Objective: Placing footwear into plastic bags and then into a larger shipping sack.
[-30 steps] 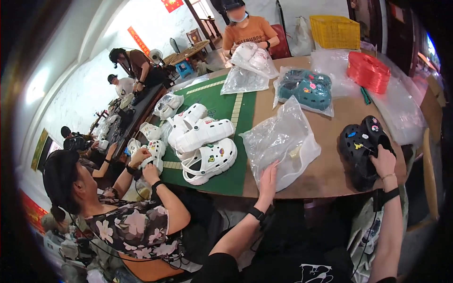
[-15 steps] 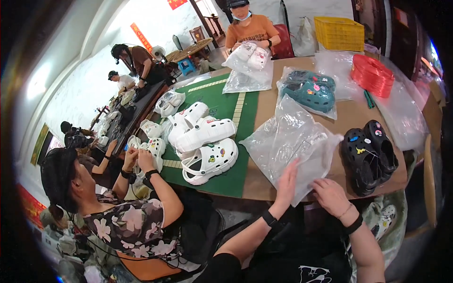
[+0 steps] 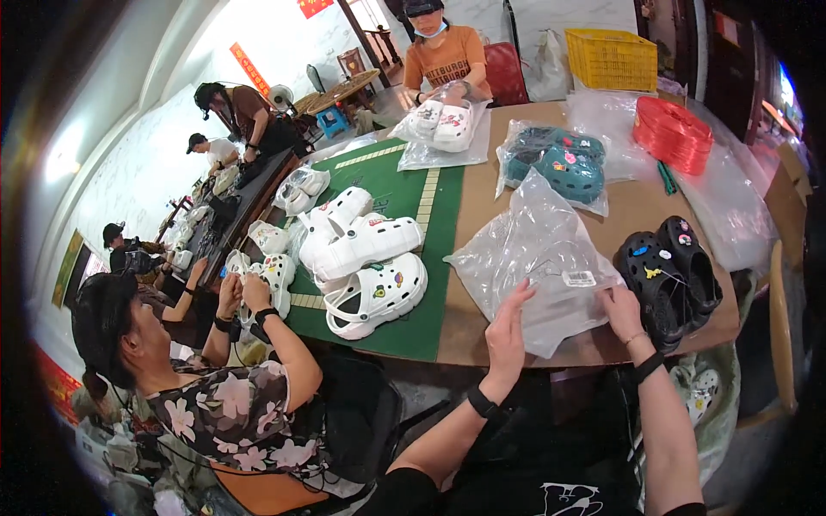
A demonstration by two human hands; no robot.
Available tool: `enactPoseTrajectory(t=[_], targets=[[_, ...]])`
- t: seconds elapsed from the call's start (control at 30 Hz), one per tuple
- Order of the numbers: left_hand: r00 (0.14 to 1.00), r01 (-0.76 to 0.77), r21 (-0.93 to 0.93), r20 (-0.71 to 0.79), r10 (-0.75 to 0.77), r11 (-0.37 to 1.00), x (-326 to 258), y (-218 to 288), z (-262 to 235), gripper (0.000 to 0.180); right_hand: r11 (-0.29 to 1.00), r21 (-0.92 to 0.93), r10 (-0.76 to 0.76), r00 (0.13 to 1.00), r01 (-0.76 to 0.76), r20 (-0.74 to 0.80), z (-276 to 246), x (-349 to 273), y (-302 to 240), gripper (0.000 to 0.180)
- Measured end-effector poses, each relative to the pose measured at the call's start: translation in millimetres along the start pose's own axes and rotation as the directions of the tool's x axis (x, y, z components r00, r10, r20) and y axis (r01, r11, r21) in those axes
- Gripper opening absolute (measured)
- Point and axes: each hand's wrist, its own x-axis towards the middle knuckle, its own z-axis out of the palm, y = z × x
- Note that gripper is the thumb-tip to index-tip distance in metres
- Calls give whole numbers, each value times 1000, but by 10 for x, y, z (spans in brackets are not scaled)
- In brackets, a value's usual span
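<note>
A clear plastic bag [image 3: 538,267] lies flat on the brown cardboard in front of me, a small white label on its lower right part. My right hand [image 3: 623,316] pinches the bag's right edge between thumb and fingers. At the bag's lower left edge, my left hand [image 3: 506,335] is open, its fingers stretched out. Just right of my right hand stands a pair of black clogs [image 3: 667,279] with colourful charms. Beyond the bag, teal clogs [image 3: 564,168] sit inside another clear bag.
White clogs [image 3: 366,241] are piled on the green mat [image 3: 413,331] to the left, beside a co-worker [image 3: 232,378]. Across the table another person [image 3: 447,64] handles bagged white clogs [image 3: 439,125]. A red twine roll [image 3: 673,135] and a yellow crate [image 3: 609,58] are at the far right.
My right hand has moved up along the bag, which now lies flatter with its white label in sight. The person across has lowered the bagged white clogs to the table.
</note>
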Motion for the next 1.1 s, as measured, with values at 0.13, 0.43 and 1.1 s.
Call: enactPoseTrajectory(t=[0.13,0.43,1.1], targets=[[996,-68,50,61,65,996,-13,11,91,30,944,308,-141,989,121,46,-214,-131,-22,25],[999,-15,79,40,12,997,44,-32,38,34,953,280,76,807,113,-585,-1314,-531,29,15],[999,9,182,37,-16,983,-52,-180,22,27,972,-130,135,921,-195,-366,-1604,-506,659,57]])
